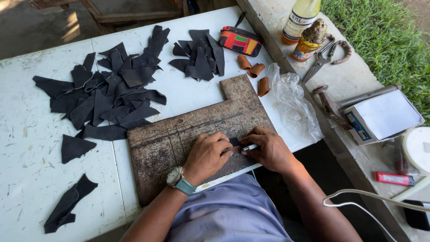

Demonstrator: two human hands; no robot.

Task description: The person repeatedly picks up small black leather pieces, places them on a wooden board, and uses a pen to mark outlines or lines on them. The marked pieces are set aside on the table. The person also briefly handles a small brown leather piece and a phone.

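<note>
Left hand (207, 154) pressed flat, pinning small black leather piece (234, 142) on rusty metal plate (179, 134) at near edge of white surface (27, 148). Right hand (271, 150) closed around silver pen (250, 147), tip at leather. Risk – leather slipping under fingers, line going crooked; plate overhangs edge, could tip.

Bare forearms, a round silver-cased wristwatch (175, 176) on a teal strap, pale lavender-grey garment (230, 215) over the lap
</note>
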